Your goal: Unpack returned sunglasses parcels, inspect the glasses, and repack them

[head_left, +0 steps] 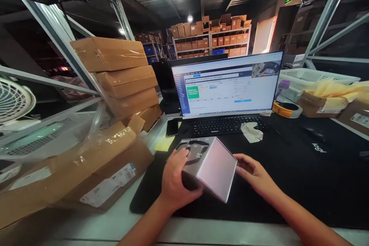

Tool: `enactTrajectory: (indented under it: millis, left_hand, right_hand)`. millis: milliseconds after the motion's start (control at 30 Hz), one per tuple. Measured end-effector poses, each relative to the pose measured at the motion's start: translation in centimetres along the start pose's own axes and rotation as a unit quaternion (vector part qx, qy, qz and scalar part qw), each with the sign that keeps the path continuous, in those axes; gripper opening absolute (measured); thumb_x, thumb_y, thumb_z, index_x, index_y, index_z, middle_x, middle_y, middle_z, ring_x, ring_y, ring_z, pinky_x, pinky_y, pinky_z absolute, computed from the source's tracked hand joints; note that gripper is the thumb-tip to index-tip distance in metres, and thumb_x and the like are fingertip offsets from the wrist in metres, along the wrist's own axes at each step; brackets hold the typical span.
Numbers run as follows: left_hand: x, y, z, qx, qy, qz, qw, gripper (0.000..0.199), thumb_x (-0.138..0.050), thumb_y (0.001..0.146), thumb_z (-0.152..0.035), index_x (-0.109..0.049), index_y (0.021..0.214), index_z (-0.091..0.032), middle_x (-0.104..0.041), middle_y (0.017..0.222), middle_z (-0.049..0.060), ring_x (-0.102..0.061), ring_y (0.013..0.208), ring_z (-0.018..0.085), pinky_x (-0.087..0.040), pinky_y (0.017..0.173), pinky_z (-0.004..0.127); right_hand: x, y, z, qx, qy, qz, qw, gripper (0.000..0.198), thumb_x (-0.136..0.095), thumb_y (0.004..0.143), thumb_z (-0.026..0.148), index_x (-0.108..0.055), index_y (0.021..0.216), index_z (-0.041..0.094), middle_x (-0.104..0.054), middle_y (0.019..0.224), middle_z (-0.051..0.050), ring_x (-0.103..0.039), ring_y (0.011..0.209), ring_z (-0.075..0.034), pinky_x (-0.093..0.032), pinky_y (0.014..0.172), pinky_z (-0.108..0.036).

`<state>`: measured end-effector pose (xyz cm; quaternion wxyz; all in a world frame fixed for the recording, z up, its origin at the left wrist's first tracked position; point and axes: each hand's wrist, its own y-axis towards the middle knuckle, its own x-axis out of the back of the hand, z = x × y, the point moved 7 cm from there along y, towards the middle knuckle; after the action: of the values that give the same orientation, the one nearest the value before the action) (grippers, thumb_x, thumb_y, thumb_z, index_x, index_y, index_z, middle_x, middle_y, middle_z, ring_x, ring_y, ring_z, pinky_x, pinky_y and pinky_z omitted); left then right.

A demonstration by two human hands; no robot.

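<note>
A grey-and-white retail box (217,169), with a dark ring-shaped picture on its printed face, is tilted above the black desk mat. My left hand (177,178) is closed around its left side, fingers over the printed face and thumb underneath. At the box's right edge is my right hand (253,171), its index finger and thumb apart and their tips at the corner. Whether those tips press on the box I cannot tell. Behind the box lie a black keyboard (219,126) and a crumpled white tissue (252,132).
A monitor (227,88) stands behind the keyboard. Stacked cartons (115,55) and an opened carton (103,177) crowd the left. A phone (172,127) lies by yellow paper (164,143). Tape (286,110), a white basket (319,76) and a mailer-filled carton (314,103) are at right.
</note>
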<state>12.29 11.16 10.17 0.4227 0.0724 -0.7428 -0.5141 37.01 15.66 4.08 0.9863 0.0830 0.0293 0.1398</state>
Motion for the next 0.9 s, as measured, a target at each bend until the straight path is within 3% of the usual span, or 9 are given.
enactTrajectory:
  millis: [100,200,267,400,467,567,667,767,900]
  left_hand:
    - [-0.2,0.4,-1.5,-0.085,0.037,-0.01,0.996,0.083,-0.077,0.069,-0.021,-0.037,0.142,-0.016,-0.059,0.132,0.018,-0.053,0.132,0.034,-0.033,0.118,0.061]
    - [-1.8,0.2,-2.4,-0.118,0.052,0.034,0.991,0.069,-0.072,0.071,-0.017,-0.046,0.135,-0.013,-0.061,0.132,0.019,-0.051,0.134,0.034,-0.031,0.119,0.059]
    - [-3.2,-0.1,-3.1,-0.136,0.063,0.082,0.985,0.063,-0.069,0.072,-0.016,-0.05,0.132,-0.013,-0.059,0.136,0.019,-0.049,0.136,0.034,-0.027,0.121,0.057]
    - [-4.9,0.0,-3.9,-0.151,0.069,0.175,0.97,0.069,-0.072,0.072,-0.017,-0.049,0.137,-0.014,-0.054,0.144,0.016,-0.046,0.138,0.032,-0.014,0.126,0.052]
    - [-4.6,0.6,-2.7,-0.106,0.039,0.204,0.972,0.085,-0.083,0.069,-0.029,-0.043,0.143,-0.017,-0.049,0.149,0.016,-0.045,0.139,0.032,-0.014,0.126,0.053]
    - [-3.3,1.2,2.4,0.065,-0.046,0.204,0.976,0.116,-0.086,0.062,-0.061,-0.026,0.154,-0.021,-0.034,0.158,0.019,-0.035,0.145,0.038,-0.022,0.122,0.062]
    - [-3.3,-0.3,7.3,0.213,-0.215,0.228,0.926,0.129,-0.07,0.062,-0.083,-0.011,0.159,-0.021,-0.021,0.163,0.022,-0.026,0.148,0.043,-0.026,0.118,0.067]
    - [-4.0,-2.0,8.6,0.238,-0.316,0.281,0.874,0.138,-0.072,0.055,-0.086,-0.01,0.16,-0.021,-0.021,0.163,0.022,-0.024,0.148,0.046,-0.025,0.118,0.067]
    - [-3.4,-0.5,7.8,0.243,-0.336,0.272,0.868,0.127,-0.073,0.057,-0.083,-0.026,0.155,-0.018,-0.032,0.159,0.022,-0.031,0.146,0.046,-0.026,0.119,0.064]
  right_hand:
    - [0.3,-0.5,2.0,0.085,-0.061,0.007,0.994,0.059,-0.075,0.081,0.057,-0.057,0.129,0.027,-0.058,0.13,-0.012,-0.059,0.118,-0.029,-0.051,0.099,-0.044]
    - [-0.7,-1.3,2.2,0.145,-0.155,0.018,0.977,0.11,-0.087,0.061,0.064,-0.034,0.15,0.027,-0.038,0.151,-0.015,-0.04,0.138,-0.036,-0.036,0.115,-0.052]
    - [-1.4,-1.6,1.2,0.127,-0.216,0.014,0.968,0.143,-0.095,0.048,0.058,-0.009,0.158,0.026,-0.024,0.158,-0.018,-0.028,0.145,-0.039,-0.026,0.12,-0.056]
    - [-1.1,-1.4,-0.4,0.063,-0.257,-0.031,0.964,0.136,-0.09,0.054,0.035,-0.003,0.159,0.024,-0.022,0.159,-0.018,-0.028,0.145,-0.038,-0.024,0.119,-0.057]
    - [-0.1,-1.1,-0.4,0.052,-0.226,-0.049,0.971,0.126,-0.086,0.055,0.031,-0.012,0.157,0.023,-0.028,0.156,-0.018,-0.031,0.143,-0.037,-0.024,0.119,-0.056]
    - [1.2,-0.6,0.3,0.048,-0.149,-0.052,0.986,0.12,-0.084,0.055,0.026,-0.017,0.155,0.023,-0.032,0.153,-0.017,-0.033,0.143,-0.035,-0.025,0.119,-0.053]
    - [1.4,-0.5,1.5,0.08,-0.069,-0.019,0.994,0.121,-0.082,0.057,0.024,-0.012,0.155,0.023,-0.038,0.148,-0.017,-0.039,0.141,-0.033,-0.028,0.118,-0.05]
    - [0.7,-0.8,2.7,0.129,-0.021,0.02,0.991,0.124,-0.086,0.06,0.034,-0.008,0.156,0.022,-0.043,0.142,-0.018,-0.046,0.136,-0.033,-0.033,0.115,-0.05]
    - [0.8,-0.7,2.2,0.137,-0.043,0.041,0.989,0.132,-0.087,0.063,0.047,0.001,0.157,0.022,-0.04,0.145,-0.02,-0.041,0.139,-0.036,-0.033,0.114,-0.053]
